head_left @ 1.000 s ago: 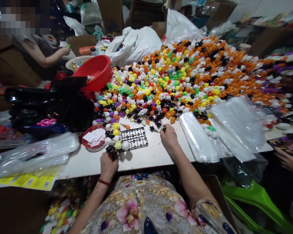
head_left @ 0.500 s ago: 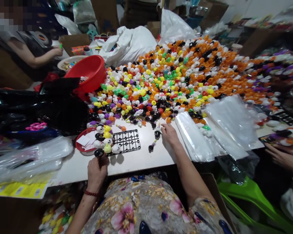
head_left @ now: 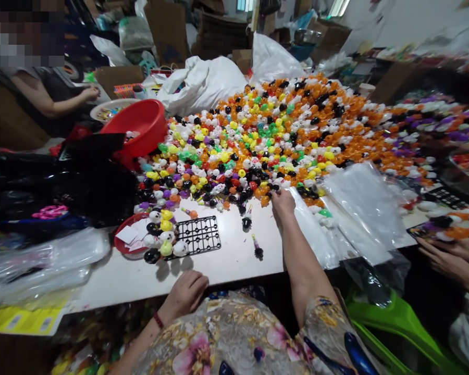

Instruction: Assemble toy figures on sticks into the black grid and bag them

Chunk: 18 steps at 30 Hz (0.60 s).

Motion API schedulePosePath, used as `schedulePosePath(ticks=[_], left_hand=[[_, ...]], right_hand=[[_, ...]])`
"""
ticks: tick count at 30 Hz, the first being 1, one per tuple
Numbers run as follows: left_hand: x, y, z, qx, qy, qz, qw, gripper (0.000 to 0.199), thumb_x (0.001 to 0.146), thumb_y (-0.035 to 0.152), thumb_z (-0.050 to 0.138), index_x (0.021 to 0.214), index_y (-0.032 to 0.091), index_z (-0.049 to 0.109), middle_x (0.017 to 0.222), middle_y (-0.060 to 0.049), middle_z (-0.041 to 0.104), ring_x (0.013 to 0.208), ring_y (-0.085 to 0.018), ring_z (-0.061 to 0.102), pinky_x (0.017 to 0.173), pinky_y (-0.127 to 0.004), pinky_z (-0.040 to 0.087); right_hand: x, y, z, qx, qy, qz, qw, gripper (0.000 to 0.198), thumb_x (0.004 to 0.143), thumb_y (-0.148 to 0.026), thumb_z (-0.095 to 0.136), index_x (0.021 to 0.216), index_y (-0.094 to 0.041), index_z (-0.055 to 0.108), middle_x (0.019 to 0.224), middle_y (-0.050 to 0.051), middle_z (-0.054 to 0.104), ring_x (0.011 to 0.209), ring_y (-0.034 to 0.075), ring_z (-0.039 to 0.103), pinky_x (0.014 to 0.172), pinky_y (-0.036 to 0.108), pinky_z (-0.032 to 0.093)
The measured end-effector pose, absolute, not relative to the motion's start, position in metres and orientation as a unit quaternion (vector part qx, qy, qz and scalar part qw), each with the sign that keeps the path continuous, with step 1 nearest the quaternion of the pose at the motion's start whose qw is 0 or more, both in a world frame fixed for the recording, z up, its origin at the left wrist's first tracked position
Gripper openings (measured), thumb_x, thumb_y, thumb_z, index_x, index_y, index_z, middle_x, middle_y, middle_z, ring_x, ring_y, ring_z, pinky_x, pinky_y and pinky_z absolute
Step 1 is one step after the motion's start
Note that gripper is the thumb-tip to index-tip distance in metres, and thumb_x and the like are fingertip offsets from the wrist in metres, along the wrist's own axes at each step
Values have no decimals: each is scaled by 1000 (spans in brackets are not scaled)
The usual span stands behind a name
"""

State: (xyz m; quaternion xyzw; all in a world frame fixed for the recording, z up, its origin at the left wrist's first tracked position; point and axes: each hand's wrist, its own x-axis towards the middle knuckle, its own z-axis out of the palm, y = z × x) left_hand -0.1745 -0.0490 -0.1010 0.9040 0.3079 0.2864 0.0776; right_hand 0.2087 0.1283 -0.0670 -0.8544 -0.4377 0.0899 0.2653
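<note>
My right hand (head_left: 283,203) reaches to the near edge of a heap of small plastic toys (head_left: 234,148). Its fingers are pinched at a small black toy (head_left: 274,188), partly hidden by them. My left hand (head_left: 189,289) rests by the table's front edge, fingers curled together with nothing visible in them. Left of centre lies a black grid rack (head_left: 199,235); white, yellow and black toy heads (head_left: 166,236) fill its left end. Between rack and right hand are two black-ended toys with slim stems, one upper (head_left: 247,223) and one lower (head_left: 258,252).
A red basket (head_left: 119,242) with white paper slips stands behind the rack's left end. Clear plastic bags (head_left: 363,203) lie on the right, more (head_left: 62,255) on the left. A large red basin (head_left: 140,127) leans at the heap. Co-workers sit at both sides.
My left hand has left the black toy head at the rack and moved right. The right hand has gone right and forward to the heap. The lower loose toy lies farther right and turned.
</note>
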Motion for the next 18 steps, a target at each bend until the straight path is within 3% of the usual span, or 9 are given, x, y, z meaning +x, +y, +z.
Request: schedulePosePath(ticks=[4,8,12,18], left_hand=[[-149,-35,-98,901,327,245,144,18,92,18,51,108,21,59,100,-10,64,93,-21,62,80,-34,55],[-134,-25,-105,883,360,236,189,42,87,25,63,127,23,52,128,-15,57,122,-27,55,99,-44,53],[-135,-22,-116,881,361,233,197,47,89,26,61,134,21,47,135,-17,55,129,-28,53,103,-46,52],[-137,-21,-128,875,383,240,173,57,93,27,55,146,21,37,151,-20,43,137,-30,47,105,-46,51]], right_hand=[[208,132,-69,-855,-425,107,278,27,83,-39,58,82,-17,72,95,16,69,87,28,62,74,35,44],[204,125,-70,-829,-439,133,319,29,80,-44,57,71,-19,67,72,10,68,72,24,60,63,32,43],[191,111,-70,-799,-448,190,354,30,74,-49,60,66,-21,60,64,5,64,64,22,57,59,31,42],[165,99,-69,-756,-509,233,340,23,73,-44,60,66,-23,56,65,3,62,64,20,55,60,30,41]])
